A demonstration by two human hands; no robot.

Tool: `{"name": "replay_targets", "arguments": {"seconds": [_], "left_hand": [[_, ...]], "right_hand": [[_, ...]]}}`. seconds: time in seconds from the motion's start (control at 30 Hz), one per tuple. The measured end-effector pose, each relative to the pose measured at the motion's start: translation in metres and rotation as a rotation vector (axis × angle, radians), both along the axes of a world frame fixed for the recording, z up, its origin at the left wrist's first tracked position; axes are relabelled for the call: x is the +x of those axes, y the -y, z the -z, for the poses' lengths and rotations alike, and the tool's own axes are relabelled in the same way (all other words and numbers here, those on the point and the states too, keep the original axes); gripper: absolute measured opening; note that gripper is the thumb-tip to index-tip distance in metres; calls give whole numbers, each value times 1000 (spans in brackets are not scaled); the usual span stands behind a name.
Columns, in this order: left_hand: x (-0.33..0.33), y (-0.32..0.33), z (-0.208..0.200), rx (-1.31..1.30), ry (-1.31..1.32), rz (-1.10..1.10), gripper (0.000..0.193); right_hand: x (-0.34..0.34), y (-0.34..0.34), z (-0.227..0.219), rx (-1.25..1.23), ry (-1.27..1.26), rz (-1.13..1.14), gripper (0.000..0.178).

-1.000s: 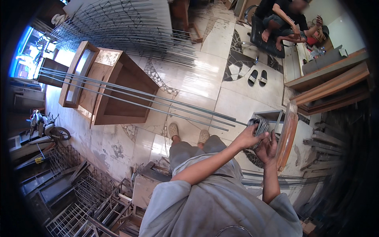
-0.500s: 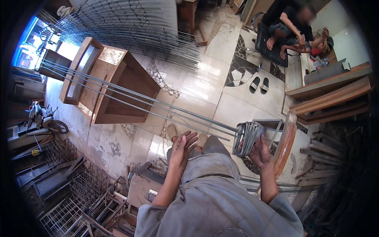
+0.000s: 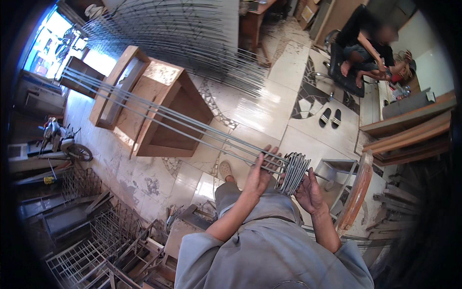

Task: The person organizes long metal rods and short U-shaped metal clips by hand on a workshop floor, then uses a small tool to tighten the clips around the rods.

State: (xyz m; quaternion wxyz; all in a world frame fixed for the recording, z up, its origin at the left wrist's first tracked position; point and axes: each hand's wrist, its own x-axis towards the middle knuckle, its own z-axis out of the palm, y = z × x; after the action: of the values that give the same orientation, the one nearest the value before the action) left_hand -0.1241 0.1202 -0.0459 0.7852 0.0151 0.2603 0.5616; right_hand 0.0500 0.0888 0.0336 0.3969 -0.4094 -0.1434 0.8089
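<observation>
A stack of bent steel rod stirrups (image 3: 294, 174) hangs on several long, thin steel rods (image 3: 192, 126) at waist height in front of me. My right hand (image 3: 310, 193) cups the stack from its right side, thumb up and fingers curled under the lower loops. On the other side my left hand (image 3: 262, 172) lies against the rods beside the stack, its fingers stretched out and apart. The rods run away to the upper left, across a wooden cabinet-like frame (image 3: 163, 108).
A small metal stand (image 3: 339, 166) and a wooden post (image 3: 357, 192) are at my right. Piled metal frames (image 3: 91, 245) fill the lower left. More rods (image 3: 168, 38) lie at the back. A person (image 3: 370, 53) sits on a black chair at far right, near slippers (image 3: 330, 118).
The stack of stirrups has shifted left along the rods, away from the metal stand, with my right hand on it. My left hand has moved right and up to the rods beside it.
</observation>
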Motion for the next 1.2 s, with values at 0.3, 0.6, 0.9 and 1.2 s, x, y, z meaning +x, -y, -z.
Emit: {"name": "replay_targets", "arguments": {"seconds": [0.3, 0.6, 0.9, 1.2], "left_hand": [[-134, 2, 8, 59, -280, -283, 67], [-318, 77, 32, -180, -385, -673, 64], [-389, 53, -10, -145, -951, -632, 41], [-443, -86, -32, 103, -1631, -77, 48]], "right_hand": [[-121, -35, 7, 50, -30, -73, 64], [-285, -106, 6, 111, -36, -248, 65], [-443, -171, 12, 156, -112, -393, 58], [-452, -164, 13, 94, 133, -290, 33]]}}
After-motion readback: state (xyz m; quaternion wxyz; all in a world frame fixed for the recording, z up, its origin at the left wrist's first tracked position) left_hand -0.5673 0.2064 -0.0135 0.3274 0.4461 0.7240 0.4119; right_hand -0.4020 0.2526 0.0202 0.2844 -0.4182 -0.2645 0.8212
